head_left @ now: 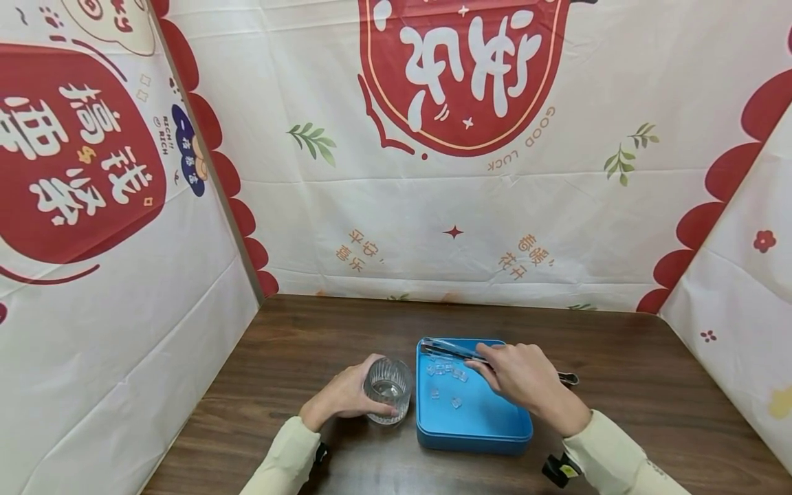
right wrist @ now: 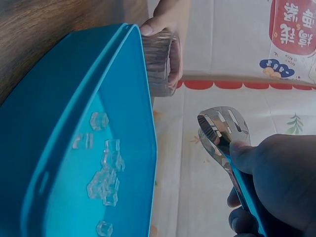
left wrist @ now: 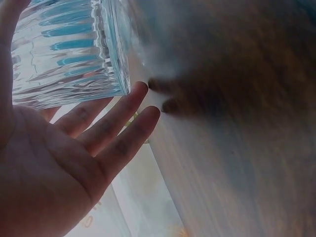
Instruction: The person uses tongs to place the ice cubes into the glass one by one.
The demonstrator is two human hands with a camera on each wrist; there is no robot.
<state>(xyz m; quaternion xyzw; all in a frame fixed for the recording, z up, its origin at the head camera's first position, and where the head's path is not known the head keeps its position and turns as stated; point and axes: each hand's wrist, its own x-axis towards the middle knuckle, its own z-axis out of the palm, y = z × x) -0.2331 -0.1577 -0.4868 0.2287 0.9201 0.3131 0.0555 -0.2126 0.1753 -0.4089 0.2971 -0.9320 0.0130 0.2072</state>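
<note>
My left hand (head_left: 346, 392) holds a clear ribbed glass (head_left: 388, 385) upright on the table, just left of a blue box (head_left: 476, 443). In the left wrist view, the glass (left wrist: 64, 54) lies between thumb and fingers, with some fingertips reaching past its base. Several small clear cubes (head_left: 441, 369) lie on the floor of the box, most of them bunched toward its far left. Over the box, my right hand (head_left: 526, 378) grips metal tongs (head_left: 452, 349). Their slotted head (right wrist: 222, 128) sits above the rim in the right wrist view, and I see no cube in it.
The dark wooden table (head_left: 297, 337) extends to both sides of the box and glass. White printed cloth (head_left: 433, 227) hangs behind the table and along its left and right sides.
</note>
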